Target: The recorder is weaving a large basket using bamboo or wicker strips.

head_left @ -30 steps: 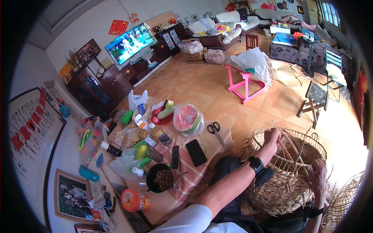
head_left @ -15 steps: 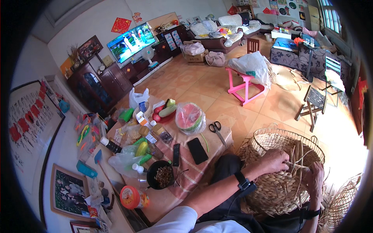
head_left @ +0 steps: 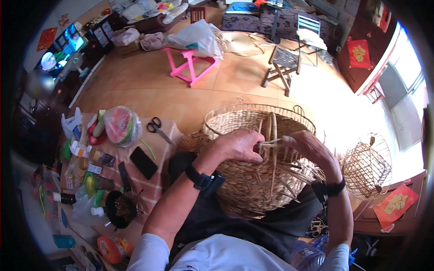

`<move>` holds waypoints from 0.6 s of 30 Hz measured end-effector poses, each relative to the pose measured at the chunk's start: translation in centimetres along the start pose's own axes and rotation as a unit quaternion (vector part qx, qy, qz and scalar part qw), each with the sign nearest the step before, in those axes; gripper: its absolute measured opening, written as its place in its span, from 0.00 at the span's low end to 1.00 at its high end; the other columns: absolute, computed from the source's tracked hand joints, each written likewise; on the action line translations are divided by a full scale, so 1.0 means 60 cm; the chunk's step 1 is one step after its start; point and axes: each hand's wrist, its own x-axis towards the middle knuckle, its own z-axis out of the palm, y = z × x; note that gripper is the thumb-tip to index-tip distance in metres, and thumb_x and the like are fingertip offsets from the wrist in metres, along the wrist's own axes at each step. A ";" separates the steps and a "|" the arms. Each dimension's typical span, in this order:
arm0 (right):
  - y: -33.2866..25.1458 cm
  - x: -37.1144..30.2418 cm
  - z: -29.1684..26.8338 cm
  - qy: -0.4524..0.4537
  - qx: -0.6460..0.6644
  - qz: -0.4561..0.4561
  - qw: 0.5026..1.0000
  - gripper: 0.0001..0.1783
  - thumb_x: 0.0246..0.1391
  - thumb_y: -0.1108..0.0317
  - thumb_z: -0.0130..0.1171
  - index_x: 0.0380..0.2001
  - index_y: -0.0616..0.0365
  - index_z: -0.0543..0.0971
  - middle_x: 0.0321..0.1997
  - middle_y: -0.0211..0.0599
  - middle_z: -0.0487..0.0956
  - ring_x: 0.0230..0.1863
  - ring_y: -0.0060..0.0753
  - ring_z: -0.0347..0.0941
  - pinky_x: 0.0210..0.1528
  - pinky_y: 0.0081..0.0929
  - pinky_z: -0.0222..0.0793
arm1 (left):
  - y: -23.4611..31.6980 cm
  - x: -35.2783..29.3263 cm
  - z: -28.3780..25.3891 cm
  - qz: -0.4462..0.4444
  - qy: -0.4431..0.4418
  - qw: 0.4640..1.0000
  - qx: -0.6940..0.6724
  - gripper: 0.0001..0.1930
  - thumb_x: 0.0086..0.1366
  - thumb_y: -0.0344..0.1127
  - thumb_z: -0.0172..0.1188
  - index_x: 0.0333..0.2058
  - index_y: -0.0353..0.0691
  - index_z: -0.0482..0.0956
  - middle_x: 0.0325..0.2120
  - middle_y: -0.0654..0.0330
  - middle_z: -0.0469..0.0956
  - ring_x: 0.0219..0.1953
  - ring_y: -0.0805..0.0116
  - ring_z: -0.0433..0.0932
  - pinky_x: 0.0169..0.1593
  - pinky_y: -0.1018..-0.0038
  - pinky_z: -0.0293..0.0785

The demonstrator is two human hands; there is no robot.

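A large round woven basket [head_left: 246, 124] of pale straw rests on my lap, its rim toward the floor ahead. My left hand [head_left: 235, 145] lies on the basket's side and pinches loose straw strands [head_left: 271, 143] that stick out of the weave. My right hand [head_left: 309, 148] grips the same bundle of strands from the other side. Both wrists wear dark bands. Several loose strand ends splay out below my hands.
A low table [head_left: 158, 149] at my left carries scissors [head_left: 156, 126], a cut watermelon in wrap [head_left: 120, 125], a dark phone [head_left: 143, 162], a black bowl [head_left: 120, 208] and bottles. An open wire-frame basket [head_left: 366, 165] stands at my right. A pink stool [head_left: 190, 67] and wooden folding stool [head_left: 282, 63] stand ahead.
My view has swung right and down toward the basket. My left hand came down from the rim to the basket's side and joined my right hand on the strands.
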 end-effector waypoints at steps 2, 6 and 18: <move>0.001 0.021 -0.009 -0.100 0.022 -0.018 0.995 0.32 0.70 0.43 0.50 0.29 0.63 0.84 0.23 0.43 0.82 0.27 0.40 0.81 0.34 0.37 0.74 | 0.006 0.010 0.001 -0.019 -0.022 0.999 -0.016 0.23 0.54 0.49 0.71 0.41 0.35 0.82 0.30 0.46 0.83 0.36 0.52 0.83 0.41 0.60 0.76; 0.010 0.071 0.013 -0.192 0.121 0.062 0.972 0.30 0.67 0.42 0.53 0.32 0.60 0.87 0.26 0.38 0.86 0.29 0.30 0.83 0.32 0.30 0.76 | 0.006 0.009 0.009 -0.050 -0.001 0.998 -0.048 0.23 0.54 0.48 0.72 0.42 0.36 0.82 0.31 0.47 0.83 0.36 0.52 0.83 0.42 0.60 0.76; 0.019 0.076 0.008 -0.069 0.407 0.128 0.902 0.18 0.61 0.55 0.65 0.39 0.61 0.83 0.33 0.32 0.83 0.32 0.23 0.78 0.35 0.23 0.72 | 0.001 0.005 0.024 -0.070 0.054 0.996 -0.014 0.22 0.55 0.49 0.68 0.38 0.35 0.80 0.27 0.43 0.80 0.35 0.44 0.82 0.41 0.55 0.75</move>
